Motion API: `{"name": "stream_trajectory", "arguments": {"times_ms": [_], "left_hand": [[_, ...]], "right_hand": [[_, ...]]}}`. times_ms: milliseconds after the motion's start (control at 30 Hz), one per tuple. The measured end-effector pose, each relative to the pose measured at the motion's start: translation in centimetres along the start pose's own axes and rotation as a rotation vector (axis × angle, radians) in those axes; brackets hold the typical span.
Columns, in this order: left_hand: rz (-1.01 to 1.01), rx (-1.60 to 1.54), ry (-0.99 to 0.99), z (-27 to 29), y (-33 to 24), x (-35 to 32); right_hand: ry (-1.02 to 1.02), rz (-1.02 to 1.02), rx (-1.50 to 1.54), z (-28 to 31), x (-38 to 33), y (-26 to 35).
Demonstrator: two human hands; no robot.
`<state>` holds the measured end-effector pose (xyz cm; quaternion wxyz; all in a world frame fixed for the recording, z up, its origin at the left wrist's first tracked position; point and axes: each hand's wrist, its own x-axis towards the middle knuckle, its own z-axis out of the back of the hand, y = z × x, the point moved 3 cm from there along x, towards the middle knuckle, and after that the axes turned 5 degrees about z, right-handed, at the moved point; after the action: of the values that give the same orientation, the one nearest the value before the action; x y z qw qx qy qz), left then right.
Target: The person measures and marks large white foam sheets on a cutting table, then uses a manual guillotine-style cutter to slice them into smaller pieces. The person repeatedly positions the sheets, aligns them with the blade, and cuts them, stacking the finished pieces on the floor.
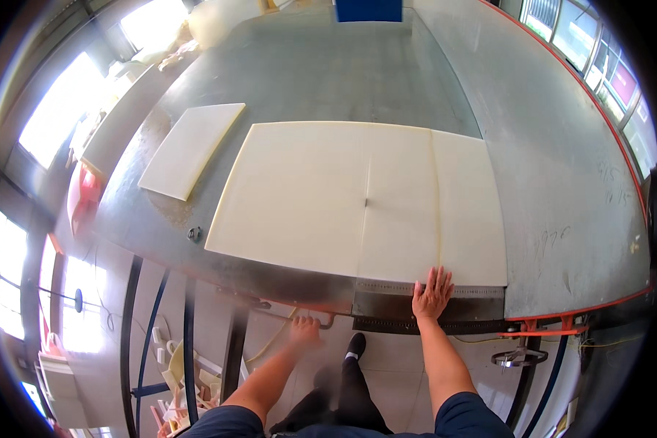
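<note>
A large cream foam-like sheet lies flat on the grey metal table. Two lines run across it from front to back, and the right strip lies beyond the second one. A short thin dark piece stands out on the first line. My right hand rests with outstretched fingers over the sheet's front edge and the marked metal scale. Below the table's front edge, my left hand is blurred beside a bent metal rod; whether it grips the rod is unclear.
A smaller cream sheet lies on the table's left side, with a small dark metal part near it. A raised grey side panel borders the right. Under the table are a handwheel and foam scraps.
</note>
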<state>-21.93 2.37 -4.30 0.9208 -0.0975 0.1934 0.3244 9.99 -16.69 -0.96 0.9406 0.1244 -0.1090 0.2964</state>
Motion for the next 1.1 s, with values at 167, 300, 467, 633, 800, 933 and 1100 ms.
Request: {"name": "stream_trajectory", "arguments": {"times_ms": [167,300,467,633,800,933,1100], "left_hand": [[-0.025,-0.052,-0.039,-0.9,0.2,-1.2],[-0.052,-0.085,0.225,2.1,-0.4,0.1],[-0.085,-0.091,0.275,2.3,0.2,0.3],[-0.07,-0.041,0.488,5.7,-1.3,0.6],[-0.384,-0.247,-0.084,9.1,-1.6,5.4],[-0.353,-0.121,-0.276,17.0,-4.2,11.5],[-0.217,-0.084,-0.224,14.8,-1.0,16.9]], "right_hand": [[0.032,0.013,-0.031,-0.7,-0.6,-0.2],[0.042,0.038,-0.078,-0.6,0.5,-0.6],[0.063,0.018,-0.094,-1.4,0.8,-0.6],[0.047,0.012,-0.034,-1.1,0.5,-0.7],[0.047,0.004,-0.006,-0.9,1.2,-0.6],[0.077,-0.017,0.012,-0.8,1.2,-1.0],[0.106,-0.015,0.02,-0.7,1.1,-1.7]]}}
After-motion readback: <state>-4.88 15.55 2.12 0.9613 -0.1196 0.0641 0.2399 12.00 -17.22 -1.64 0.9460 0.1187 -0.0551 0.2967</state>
